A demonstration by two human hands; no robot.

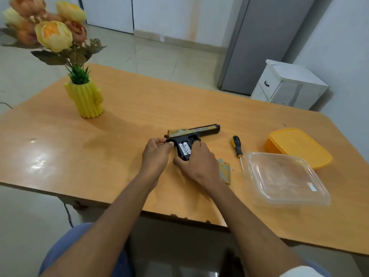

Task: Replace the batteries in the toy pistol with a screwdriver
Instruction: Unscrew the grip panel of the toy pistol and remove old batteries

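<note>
Left grip: the left hand pinches the back end of the toy pistol between thumb and fingertips, closed on it.
Right grip: the right hand wraps the bottom of the handle, fingers closed around it, steadying it flat on the table.
Batteries: two batteries lie side by side in the open handle bay, exposed between the hands.
Step in hand: probably seating or lifting the cells; keep the pistol pressed flat, work one cell at a time from its free end, and check polarity.
Cover: a grey cover lies just right of the right wrist, within reach.
Screwdriver: the screwdriver rests untouched further right, beside a clear tub and a yellow lid.
</note>
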